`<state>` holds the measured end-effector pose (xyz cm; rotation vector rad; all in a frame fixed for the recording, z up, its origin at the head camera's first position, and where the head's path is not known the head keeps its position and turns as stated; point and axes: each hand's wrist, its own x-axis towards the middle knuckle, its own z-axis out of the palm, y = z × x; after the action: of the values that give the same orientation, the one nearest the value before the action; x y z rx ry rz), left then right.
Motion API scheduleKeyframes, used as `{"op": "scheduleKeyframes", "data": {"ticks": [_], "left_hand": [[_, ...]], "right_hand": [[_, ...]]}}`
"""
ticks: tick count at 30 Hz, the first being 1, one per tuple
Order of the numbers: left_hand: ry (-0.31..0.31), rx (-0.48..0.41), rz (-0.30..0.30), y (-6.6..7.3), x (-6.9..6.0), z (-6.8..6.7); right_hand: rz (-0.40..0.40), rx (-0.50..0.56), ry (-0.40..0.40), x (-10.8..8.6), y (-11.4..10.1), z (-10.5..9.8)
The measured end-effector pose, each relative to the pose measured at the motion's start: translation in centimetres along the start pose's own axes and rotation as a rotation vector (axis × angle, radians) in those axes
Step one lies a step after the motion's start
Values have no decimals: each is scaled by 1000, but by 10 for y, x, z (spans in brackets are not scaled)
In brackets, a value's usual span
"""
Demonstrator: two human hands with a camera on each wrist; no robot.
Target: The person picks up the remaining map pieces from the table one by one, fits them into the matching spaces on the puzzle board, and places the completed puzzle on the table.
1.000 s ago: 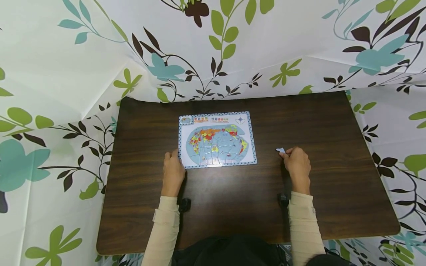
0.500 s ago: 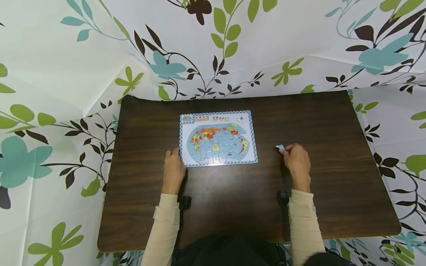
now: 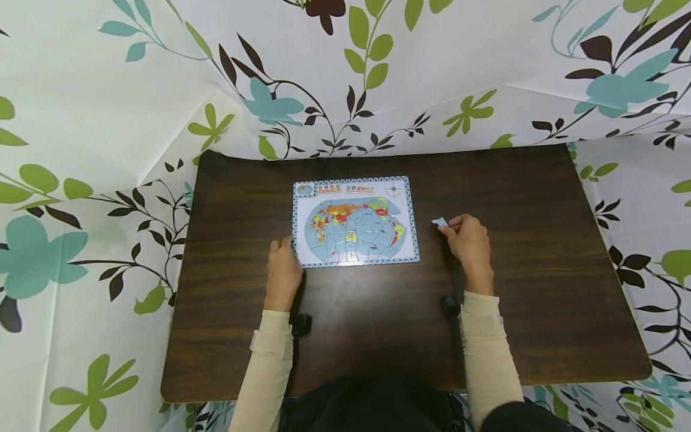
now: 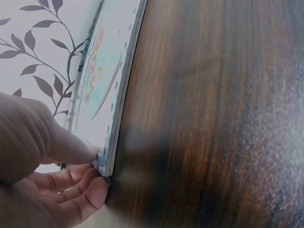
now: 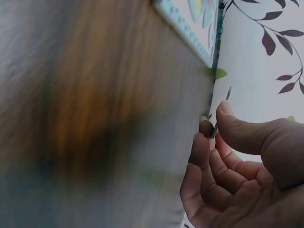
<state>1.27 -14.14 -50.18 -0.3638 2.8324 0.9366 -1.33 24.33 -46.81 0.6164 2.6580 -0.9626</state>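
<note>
A world-map jigsaw puzzle [image 3: 356,225] with a blue checked border lies flat on the dark wooden table. My left hand [image 3: 284,276] holds its near-left corner; in the left wrist view the thumb [image 4: 78,147] rests on top of the frame and the fingers curl at its edge. To the right of the puzzle, my right hand [image 3: 469,249] pinches a small pale-blue puzzle piece [image 3: 439,222] between thumb and fingers. From the right wrist, that puzzle piece [image 5: 230,92] appears edge-on as a thin sliver. Its printed face is too small to read.
The brown table [image 3: 372,336] extends on all sides of the puzzle. Behind and beside it hangs a white curtain [image 3: 421,60] with leaf and flower prints. A dark wrist camera [image 3: 301,325] sits at the left wrist, another at the right.
My right hand has moved left and away from me with the puzzle piece, closer to the puzzle. The left hand stays at the puzzle's corner. The head view has shifted slightly.
</note>
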Motion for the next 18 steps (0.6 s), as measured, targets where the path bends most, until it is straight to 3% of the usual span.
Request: {"op": "scheduleKeyframes", "data": {"ticks": [8, 18], "left_hand": [[13, 14, -1, 1, -1, 1], [74, 42, 53, 1, -1, 2]], "right_hand": [[-50, 89, 5, 9, -18, 10], [-98, 197, -23, 13, -28, 24]]}}
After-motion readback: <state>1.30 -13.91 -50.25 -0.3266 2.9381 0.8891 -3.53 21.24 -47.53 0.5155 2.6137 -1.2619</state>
